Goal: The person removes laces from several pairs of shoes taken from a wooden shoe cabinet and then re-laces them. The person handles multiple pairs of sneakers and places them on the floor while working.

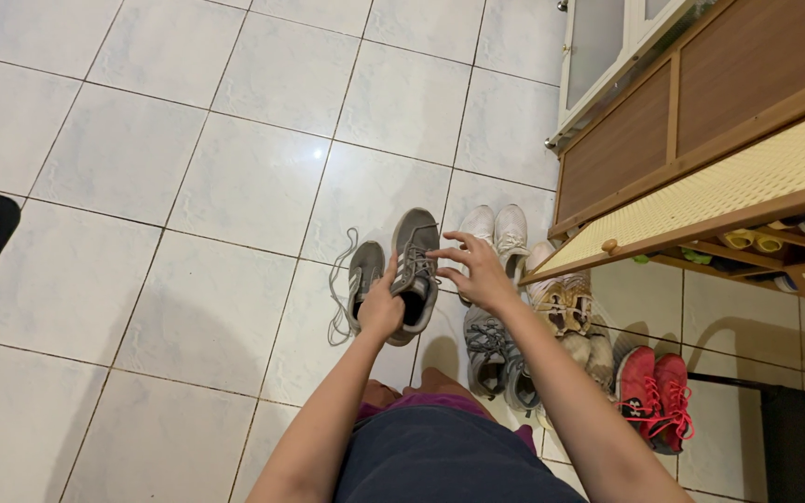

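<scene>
Dark shorts (440,461) sit below both hands: the left hand (380,312) clamps the raised grey sneaker (414,270) at its heel, so the right hand (477,272), fingers spread, should work the laces just beyond that grip, its mate (363,273) lying left.

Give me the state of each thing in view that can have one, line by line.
Grey sneaker in hands: lifted off the floor, laces loose.
Other grey sneaker: on the tiles, laces trailing.
Left hand: gripping the lifted sneaker's heel.
Right hand: fingers on its laces.
Shoe cabinet door: tilted open.
Red sneakers: laced, on the floor.
White sneakers: paired, on the floor.
</scene>
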